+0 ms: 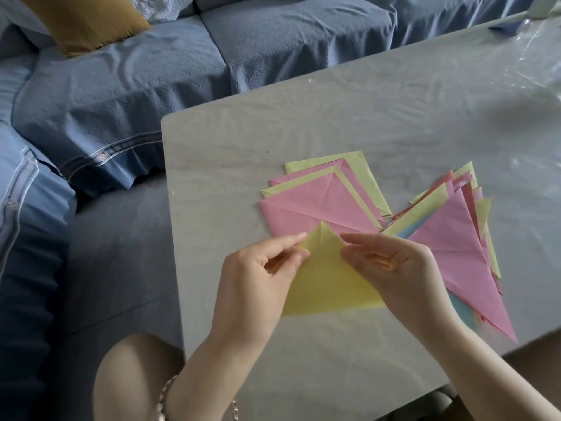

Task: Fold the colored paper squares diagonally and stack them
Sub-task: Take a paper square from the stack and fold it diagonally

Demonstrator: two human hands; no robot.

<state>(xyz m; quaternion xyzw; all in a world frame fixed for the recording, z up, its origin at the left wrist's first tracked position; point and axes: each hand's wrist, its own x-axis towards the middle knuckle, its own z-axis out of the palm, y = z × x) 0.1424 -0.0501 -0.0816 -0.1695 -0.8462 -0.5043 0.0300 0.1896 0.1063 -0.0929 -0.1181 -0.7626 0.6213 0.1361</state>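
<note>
- Head view: the left hand [258,268] pinches the left edge of a yellow sheet [321,284] between thumb and forefinger, close to the sheet's far tip; its grip is narrow and closed on the paper.
- The right hand [394,262] holds the opposite edge of the same sheet, with the fingers curled over it and the thumb beneath; this grip is also closed on the paper.
- The yellow sheet shows as a triangle with its tip pointing away from the person. It is held over the near part of the worktop [364,117], and its tip overlaps the near corner of the pink top square. Whether it is one layer or two cannot be told.
- Just beyond the hands lies a fanned stack of flat squares [318,205], pink and pale yellow by turns, with crease lines crossing the top pink one.
- To the right of that stack is a pile of folded triangles [455,247], pink on top, with yellow, blue and reddish edges showing beneath it.
- The right forearm crosses the near end of this pile.
- A bracelet [165,396] circles the left wrist.
- A blue sofa [151,71] runs along the far and left sides of the worktop, with a mustard cushion [85,22] on it.
</note>
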